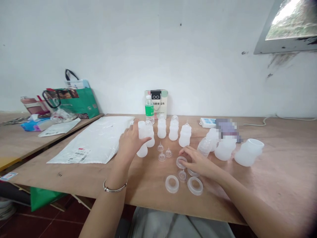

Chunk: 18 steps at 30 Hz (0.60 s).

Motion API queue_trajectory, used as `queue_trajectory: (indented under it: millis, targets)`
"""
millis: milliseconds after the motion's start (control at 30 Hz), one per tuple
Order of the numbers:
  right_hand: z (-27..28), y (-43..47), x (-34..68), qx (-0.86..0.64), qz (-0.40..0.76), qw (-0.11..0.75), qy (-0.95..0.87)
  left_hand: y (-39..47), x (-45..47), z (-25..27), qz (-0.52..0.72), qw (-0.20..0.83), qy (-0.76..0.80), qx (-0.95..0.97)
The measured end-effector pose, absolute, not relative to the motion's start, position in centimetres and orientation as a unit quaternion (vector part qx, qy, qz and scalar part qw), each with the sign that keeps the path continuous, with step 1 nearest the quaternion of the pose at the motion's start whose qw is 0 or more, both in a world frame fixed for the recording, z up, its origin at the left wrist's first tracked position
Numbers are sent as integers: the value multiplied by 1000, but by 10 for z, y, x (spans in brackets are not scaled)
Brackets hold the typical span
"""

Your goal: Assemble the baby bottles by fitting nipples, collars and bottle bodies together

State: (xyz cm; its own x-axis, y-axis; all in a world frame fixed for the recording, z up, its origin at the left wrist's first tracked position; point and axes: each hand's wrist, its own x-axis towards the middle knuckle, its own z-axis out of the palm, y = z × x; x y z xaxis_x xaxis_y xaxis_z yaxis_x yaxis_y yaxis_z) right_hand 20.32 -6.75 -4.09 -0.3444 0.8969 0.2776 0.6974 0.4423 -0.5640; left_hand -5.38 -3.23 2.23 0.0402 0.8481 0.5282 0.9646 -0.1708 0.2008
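Three teats [168,153] clustering on counter [146,180]; left hand [130,138] curling at bottle [142,151], right hand [195,160] bending over ring [178,163]; cannot tell whether either hand is gripping anything.

Left hand [130,137] at white bottle [142,152]; right hand [198,161] at clear ring [177,163]; teats [161,156] between.

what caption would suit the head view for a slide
Left hand at a frosted baby bottle, right hand at a translucent collar ring, three clear teats between them.
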Motion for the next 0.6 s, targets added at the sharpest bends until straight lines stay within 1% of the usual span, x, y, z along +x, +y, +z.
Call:
queue_trajectory:
  millis: [100, 133, 167, 233, 300, 333, 400, 533, 600]
  targets:
    - [-43, -67, 204, -502, 183, 261, -804, -40, -46, 27, -369, 189, -578, -703]
    - [-45, -67, 205, -502, 186, 257, -805, -42, -43, 28, -394, 189, -542, -718]
    - [-46, -66, 205, -502, 187, 254, -805, -42, -40, 27, -403, 163, -501, -748]
    - [-49, -65, 206, -500, 189, 246, -809, -42, -33, 20, -347, 61, -428, -832]
    - [-51, -64, 206, -494, 189, 241, -813, -39, -28, 8, -230, -26, -395, -889]
    - [-51, -63, 205, -492, 189, 247, -813, -37, -26, 1, -176, -40, -397, -900]
    - [-49, -64, 203, -484, 188, 281, -807, -34, -24, -12, -113, -28, -420, -900]
    - [-43, -67, 198, -456, 186, 386, -780, -29, -19, -25, -82, -26, -426, -900]
    - [-42, -69, 196, -443, 206, 429, -760, -27, -17, -27, -69, -30, -426, -902]
